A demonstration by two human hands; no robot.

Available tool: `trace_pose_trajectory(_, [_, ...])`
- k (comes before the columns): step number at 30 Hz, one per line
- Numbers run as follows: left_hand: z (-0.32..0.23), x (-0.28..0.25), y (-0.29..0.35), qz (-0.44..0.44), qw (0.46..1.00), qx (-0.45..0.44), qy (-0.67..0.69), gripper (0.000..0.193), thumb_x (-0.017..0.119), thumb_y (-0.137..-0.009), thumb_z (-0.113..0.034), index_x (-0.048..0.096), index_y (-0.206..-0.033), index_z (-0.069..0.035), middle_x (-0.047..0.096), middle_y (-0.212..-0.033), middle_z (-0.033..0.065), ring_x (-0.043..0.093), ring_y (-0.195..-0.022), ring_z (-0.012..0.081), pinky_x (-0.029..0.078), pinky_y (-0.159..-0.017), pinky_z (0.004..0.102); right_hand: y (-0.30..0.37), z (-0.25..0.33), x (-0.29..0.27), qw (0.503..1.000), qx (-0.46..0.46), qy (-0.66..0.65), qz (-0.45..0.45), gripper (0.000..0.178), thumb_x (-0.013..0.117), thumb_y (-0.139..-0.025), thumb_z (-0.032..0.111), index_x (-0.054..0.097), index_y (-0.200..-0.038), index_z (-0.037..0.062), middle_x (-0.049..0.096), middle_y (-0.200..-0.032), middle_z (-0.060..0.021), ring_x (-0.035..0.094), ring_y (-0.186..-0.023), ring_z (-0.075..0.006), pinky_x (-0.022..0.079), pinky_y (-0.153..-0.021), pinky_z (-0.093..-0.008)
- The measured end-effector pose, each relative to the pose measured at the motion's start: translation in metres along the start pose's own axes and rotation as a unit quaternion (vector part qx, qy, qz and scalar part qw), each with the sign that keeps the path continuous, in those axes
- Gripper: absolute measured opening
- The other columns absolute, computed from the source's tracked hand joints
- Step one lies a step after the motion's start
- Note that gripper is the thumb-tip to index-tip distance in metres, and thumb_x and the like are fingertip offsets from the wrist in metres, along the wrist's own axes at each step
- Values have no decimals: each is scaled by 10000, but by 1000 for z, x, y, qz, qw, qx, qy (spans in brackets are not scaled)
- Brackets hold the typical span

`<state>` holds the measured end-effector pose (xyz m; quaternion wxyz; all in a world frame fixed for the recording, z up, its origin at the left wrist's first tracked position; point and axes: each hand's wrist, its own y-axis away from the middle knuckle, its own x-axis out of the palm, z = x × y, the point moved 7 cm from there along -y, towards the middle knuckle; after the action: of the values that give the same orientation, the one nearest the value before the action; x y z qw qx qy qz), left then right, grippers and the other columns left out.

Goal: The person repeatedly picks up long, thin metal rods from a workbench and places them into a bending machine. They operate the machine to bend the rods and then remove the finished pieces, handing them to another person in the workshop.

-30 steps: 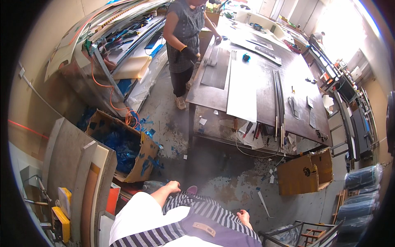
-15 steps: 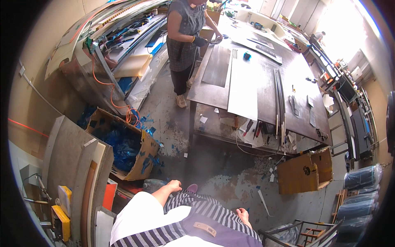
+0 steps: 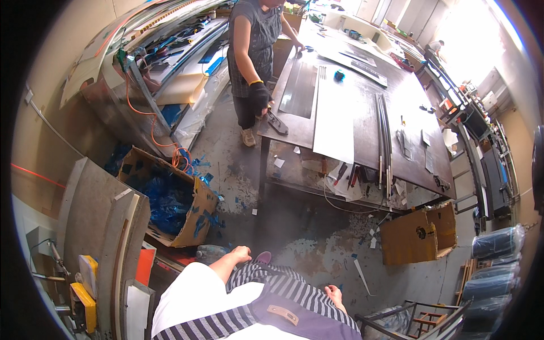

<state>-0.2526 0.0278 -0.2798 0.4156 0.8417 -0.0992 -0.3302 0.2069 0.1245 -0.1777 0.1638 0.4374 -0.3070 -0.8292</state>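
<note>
Against the striped apron (image 3: 286, 280), my left hand (image 3: 242, 254) is held at its far left edge with the fingers curled in and no object visible in it. My right hand (image 3: 334, 294) rests beside the apron on the right, empty, its fingers loosely bent and a little apart. Across the floor, a co-worker stands at the dark work table (image 3: 362, 147). That person's black-gloved hand (image 3: 259, 97) holds a dark flat tool (image 3: 277, 123) at the table's near left corner. The other hand is by the far end of a grey metal sheet (image 3: 299, 90).
A cardboard box (image 3: 195, 218) of blue film scraps stands at left, near leaning boards (image 3: 93, 215). Another cardboard box (image 3: 408, 238) is by the table's right leg. Wrapped rolls (image 3: 493, 266) and a metal frame (image 3: 416, 317) stand at right. Paper scraps litter the floor.
The co-worker's gloved hand has come from the far end of the metal sheet to the table's near left corner with the dark tool. My hands have hardly moved.
</note>
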Motion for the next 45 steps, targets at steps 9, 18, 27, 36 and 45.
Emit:
trace_pose_trajectory(9, [0,1,0,-17,1000,20,-2,489,705,-776,-284,635,-1197,-44,682,-1102,154,632,-1081,283,480,-958,374,-4,-6,6,1000,-4,8,7,407,641,-903,248,578,-1217,-5,704,-979,-136,715,-696,-185,551,-636,-300])
trace_pose_trajectory(18, [-21,-7,1,4,998,42,40,468,690,-790,-263,627,-1214,-76,650,-1182,147,594,-1147,288,459,-993,383,-6,-1,5,1000,4,8,6,413,641,-903,258,580,-1215,-7,703,-983,-140,710,-684,-177,552,-628,-303])
trace_pose_trajectory(27, [-69,-52,12,-62,984,103,134,441,678,-839,-236,606,-1220,-27,680,-1127,136,643,-1074,242,494,-938,344,-29,-11,16,999,19,-16,27,415,618,-918,288,584,-1223,9,699,-1015,-135,712,-694,-176,552,-636,-308])
trace_pose_trajectory(36, [-77,-150,-23,-200,865,172,427,437,722,-846,-222,603,-1207,-7,678,-1029,58,632,-937,145,506,-841,292,-51,-29,34,997,22,-54,46,431,617,-920,301,581,-1220,-6,698,-1028,-138,714,-698,-179,551,-636,-299])
trace_pose_trajectory(45, [-168,-311,-37,-310,781,246,483,736,570,-918,-522,407,-1386,22,571,-1249,102,534,-1130,175,426,-939,308,-59,-29,40,997,22,-42,56,382,586,-939,235,565,-1219,-24,691,-936,-116,697,-696,-170,558,-617,-290])
